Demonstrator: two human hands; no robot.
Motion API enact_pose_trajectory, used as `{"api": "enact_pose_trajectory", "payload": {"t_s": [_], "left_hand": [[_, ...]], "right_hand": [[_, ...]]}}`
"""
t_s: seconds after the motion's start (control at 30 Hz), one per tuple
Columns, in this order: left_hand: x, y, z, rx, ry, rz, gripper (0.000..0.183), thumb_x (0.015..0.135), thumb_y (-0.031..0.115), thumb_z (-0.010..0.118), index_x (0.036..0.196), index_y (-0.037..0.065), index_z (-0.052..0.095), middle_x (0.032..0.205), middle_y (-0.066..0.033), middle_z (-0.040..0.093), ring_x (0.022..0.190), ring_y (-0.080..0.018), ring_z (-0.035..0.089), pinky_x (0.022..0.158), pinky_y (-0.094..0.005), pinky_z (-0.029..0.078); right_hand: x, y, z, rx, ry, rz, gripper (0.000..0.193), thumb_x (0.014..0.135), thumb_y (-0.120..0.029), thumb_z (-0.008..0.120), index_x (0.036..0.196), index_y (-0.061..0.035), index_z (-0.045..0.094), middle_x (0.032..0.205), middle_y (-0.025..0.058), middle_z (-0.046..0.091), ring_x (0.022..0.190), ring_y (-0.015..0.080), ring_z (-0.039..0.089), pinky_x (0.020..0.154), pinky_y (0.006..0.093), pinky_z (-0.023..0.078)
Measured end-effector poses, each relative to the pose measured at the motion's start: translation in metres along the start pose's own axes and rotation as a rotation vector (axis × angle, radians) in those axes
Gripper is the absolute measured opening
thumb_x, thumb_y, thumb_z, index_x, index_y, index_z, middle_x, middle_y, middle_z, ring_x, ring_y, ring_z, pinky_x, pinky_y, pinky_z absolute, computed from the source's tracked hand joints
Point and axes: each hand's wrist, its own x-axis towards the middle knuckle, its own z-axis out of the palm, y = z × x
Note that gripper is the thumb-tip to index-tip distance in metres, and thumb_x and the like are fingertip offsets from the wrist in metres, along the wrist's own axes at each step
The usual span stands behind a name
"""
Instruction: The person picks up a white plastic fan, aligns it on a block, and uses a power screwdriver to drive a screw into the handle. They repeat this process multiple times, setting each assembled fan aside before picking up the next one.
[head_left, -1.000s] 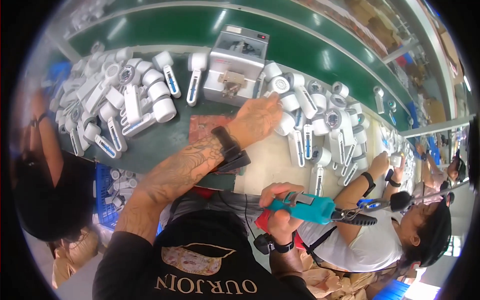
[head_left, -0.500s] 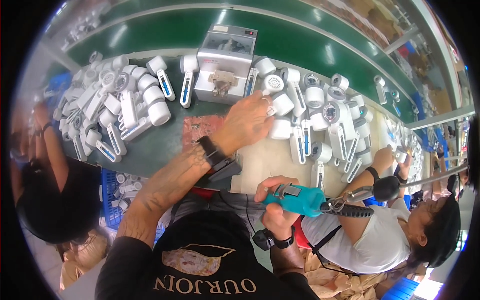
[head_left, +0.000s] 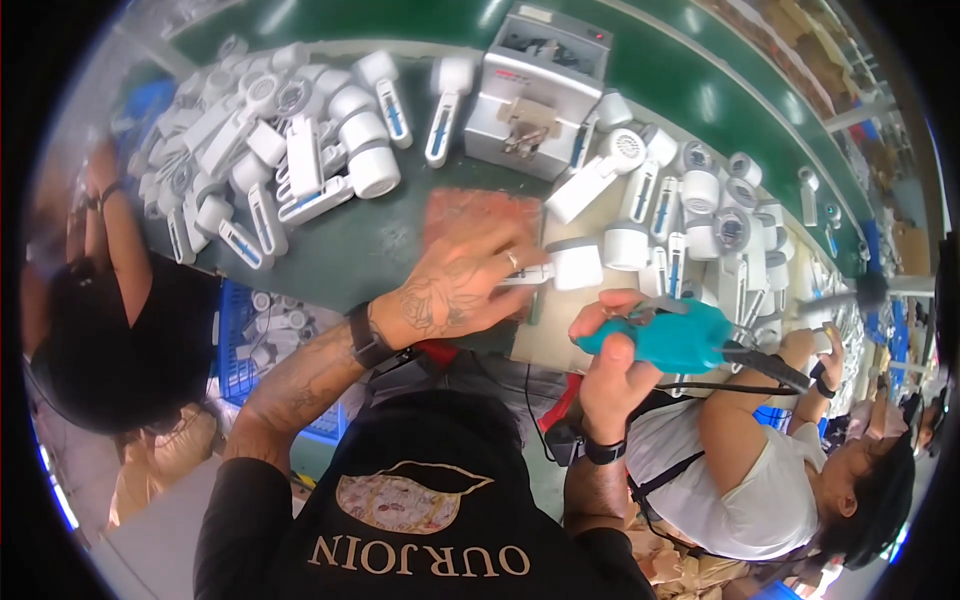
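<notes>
My left hand point(head_left: 455, 280) grips the handle of a white handheld device point(head_left: 577, 267); the handle is mostly hidden by my fingers. Its round head points right, over the beige board near the table's front. In my right hand point(head_left: 612, 390) is a teal electric screwdriver point(head_left: 672, 336), my fingers wrapped round its body. The screwdriver lies roughly level, to the right of the held device and apart from it. A reddish mat point(head_left: 465, 208) lies beyond and partly under my left hand.
A silver screw feeder machine point(head_left: 487, 128) stands at the back. Heaps of similar white devices lie on the left point(head_left: 303, 155) and right point(head_left: 698, 190). A blue crate point(head_left: 232, 325) sits below the table's edge. A person in a white shirt point(head_left: 765, 470) works close on my right, another point(head_left: 120, 340) on my left.
My left hand has drawn back from the right-hand heap toward me, bringing a white device. The screwdriver in my right hand has shifted up and right as the view moved.
</notes>
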Motion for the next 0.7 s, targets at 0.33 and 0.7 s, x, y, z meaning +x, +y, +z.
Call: {"api": "enact_pose_trajectory", "payload": {"t_s": [0.33,0.7], "left_hand": [[-0.009,-0.017,-0.001,-0.028,-0.040,0.050,0.032,0.077,0.025,0.077,0.103,0.009,0.068,0.101,-0.0079,0.064,0.097,-0.0287,0.061,0.083,-0.0403,0.050],[-0.012,-0.024,0.006,0.012,0.050,0.095,0.037,0.075,0.029,0.080,0.105,0.011,0.068,0.099,-0.0053,0.061,0.090,-0.0247,0.058,0.079,-0.0386,0.050]], "right_hand": [[0.025,-0.010,0.036,0.174,0.014,-0.158,0.075,0.090,-0.069,0.053,0.113,0.0025,0.051,0.068,0.0066,0.052,0.058,0.0182,0.050,0.057,0.0323,0.042],[0.052,0.002,0.060,0.201,-0.055,-0.117,0.072,0.089,-0.068,0.056,0.110,0.0012,0.052,0.067,0.0059,0.050,0.058,0.0179,0.048,0.057,0.0337,0.041]]}}
